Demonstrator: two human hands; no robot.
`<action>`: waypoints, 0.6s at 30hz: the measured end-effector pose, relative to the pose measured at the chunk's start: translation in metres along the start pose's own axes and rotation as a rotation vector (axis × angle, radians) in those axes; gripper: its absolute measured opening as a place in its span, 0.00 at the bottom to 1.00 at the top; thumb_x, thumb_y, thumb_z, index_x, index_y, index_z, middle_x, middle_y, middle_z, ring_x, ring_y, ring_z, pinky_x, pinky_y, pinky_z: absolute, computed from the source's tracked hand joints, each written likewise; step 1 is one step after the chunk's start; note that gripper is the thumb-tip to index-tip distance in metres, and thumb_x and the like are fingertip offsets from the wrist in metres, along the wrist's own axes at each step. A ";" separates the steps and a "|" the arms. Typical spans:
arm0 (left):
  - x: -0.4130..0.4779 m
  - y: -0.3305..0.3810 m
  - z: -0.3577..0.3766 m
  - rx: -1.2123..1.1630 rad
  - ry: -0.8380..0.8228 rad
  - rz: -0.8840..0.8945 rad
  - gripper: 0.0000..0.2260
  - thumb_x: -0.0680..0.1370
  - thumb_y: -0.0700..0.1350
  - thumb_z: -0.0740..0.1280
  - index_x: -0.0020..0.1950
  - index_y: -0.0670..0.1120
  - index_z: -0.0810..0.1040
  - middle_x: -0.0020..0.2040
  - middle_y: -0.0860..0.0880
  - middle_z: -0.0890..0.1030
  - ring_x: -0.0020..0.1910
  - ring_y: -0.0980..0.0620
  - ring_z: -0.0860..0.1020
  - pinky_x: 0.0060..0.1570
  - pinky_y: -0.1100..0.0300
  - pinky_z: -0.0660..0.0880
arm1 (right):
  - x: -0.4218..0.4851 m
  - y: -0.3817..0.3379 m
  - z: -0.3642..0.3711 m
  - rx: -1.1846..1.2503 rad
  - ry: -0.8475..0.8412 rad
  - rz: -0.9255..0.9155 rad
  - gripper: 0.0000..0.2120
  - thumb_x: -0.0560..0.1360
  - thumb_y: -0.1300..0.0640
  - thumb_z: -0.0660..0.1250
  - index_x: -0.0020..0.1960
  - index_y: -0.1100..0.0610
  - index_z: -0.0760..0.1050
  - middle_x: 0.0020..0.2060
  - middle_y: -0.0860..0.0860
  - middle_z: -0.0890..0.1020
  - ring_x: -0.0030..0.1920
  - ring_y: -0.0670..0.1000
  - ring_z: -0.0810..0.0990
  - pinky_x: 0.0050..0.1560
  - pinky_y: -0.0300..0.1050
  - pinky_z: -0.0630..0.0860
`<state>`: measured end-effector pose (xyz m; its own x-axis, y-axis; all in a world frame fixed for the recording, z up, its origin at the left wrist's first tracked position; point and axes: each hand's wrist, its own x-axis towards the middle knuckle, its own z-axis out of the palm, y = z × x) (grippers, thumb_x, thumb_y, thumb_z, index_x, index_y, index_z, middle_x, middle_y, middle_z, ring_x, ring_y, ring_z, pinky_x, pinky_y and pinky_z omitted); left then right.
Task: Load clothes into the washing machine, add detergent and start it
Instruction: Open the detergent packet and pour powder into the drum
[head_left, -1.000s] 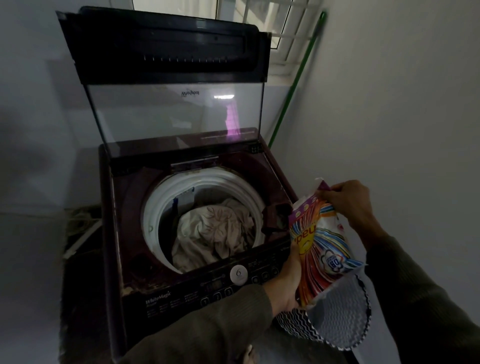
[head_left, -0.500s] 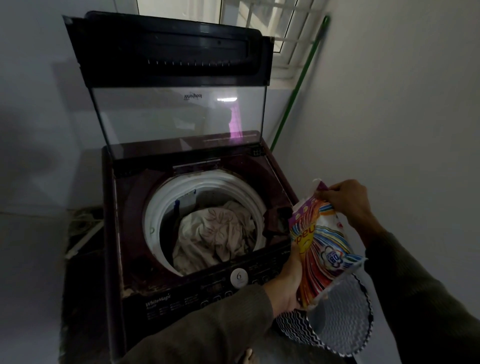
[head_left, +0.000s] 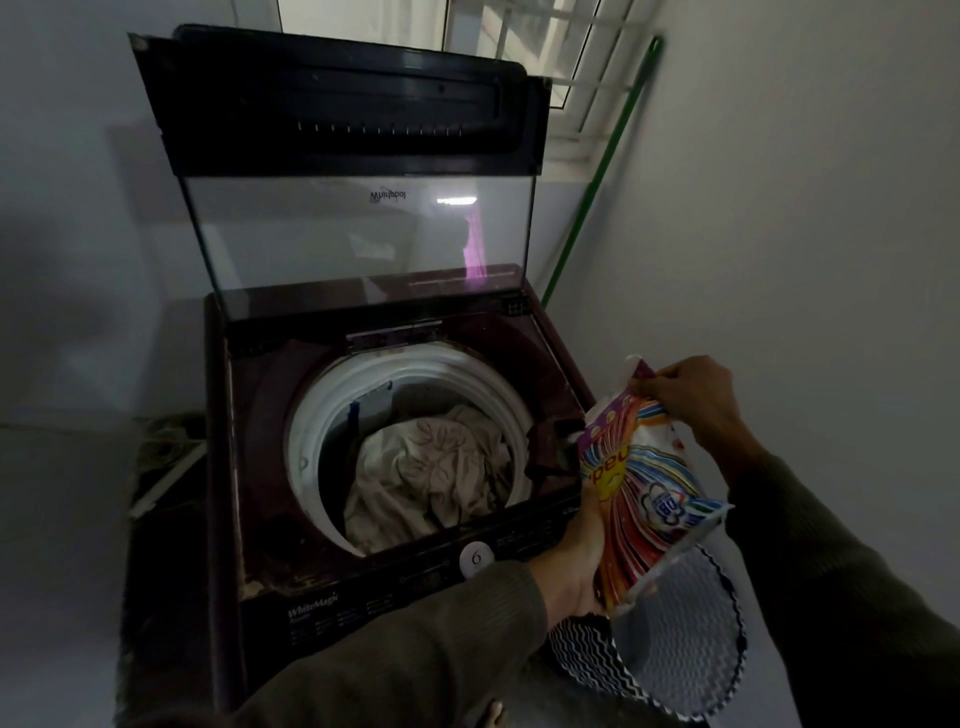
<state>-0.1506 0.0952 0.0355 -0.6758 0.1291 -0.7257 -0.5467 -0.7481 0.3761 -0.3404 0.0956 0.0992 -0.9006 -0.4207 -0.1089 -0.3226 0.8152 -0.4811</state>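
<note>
That detergent pouch (head_left: 641, 499) looks floppy and crinkly, so left hand (head_left: 574, 558) cupping the bottom, right hand (head_left: 693, 397) fingers pinching the top corner seems right.

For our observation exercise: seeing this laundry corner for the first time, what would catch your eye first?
The bright striped detergent packet stands out at lower right, held up beside the washing machine. The machine's lid is raised, and pale cloth lies heaped in the white-rimmed drum. A zigzag-patterned basket sits below the packet.
</note>
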 end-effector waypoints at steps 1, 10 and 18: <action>0.001 0.000 -0.001 0.006 -0.001 0.010 0.36 0.78 0.70 0.40 0.62 0.50 0.77 0.43 0.45 0.81 0.40 0.48 0.80 0.29 0.62 0.80 | 0.001 0.000 0.000 0.000 -0.001 0.001 0.13 0.69 0.54 0.76 0.47 0.62 0.84 0.33 0.54 0.83 0.30 0.48 0.80 0.34 0.39 0.75; 0.007 -0.007 -0.003 0.057 -0.020 0.018 0.36 0.76 0.73 0.39 0.57 0.53 0.79 0.50 0.45 0.83 0.47 0.47 0.81 0.45 0.57 0.79 | -0.001 0.004 -0.002 -0.017 -0.008 0.000 0.12 0.70 0.52 0.76 0.46 0.62 0.85 0.33 0.54 0.84 0.31 0.49 0.82 0.36 0.41 0.77; 0.030 -0.039 -0.023 0.073 0.098 0.144 0.33 0.76 0.73 0.48 0.65 0.55 0.78 0.65 0.45 0.80 0.56 0.49 0.81 0.57 0.52 0.79 | -0.039 0.018 -0.008 -0.005 0.059 -0.052 0.11 0.70 0.50 0.75 0.39 0.58 0.85 0.30 0.57 0.84 0.33 0.52 0.84 0.40 0.53 0.82</action>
<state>-0.1383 0.1137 -0.0141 -0.7000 -0.0423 -0.7129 -0.4848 -0.7048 0.5179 -0.3134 0.1301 0.1022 -0.8983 -0.4382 -0.0325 -0.3703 0.7949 -0.4805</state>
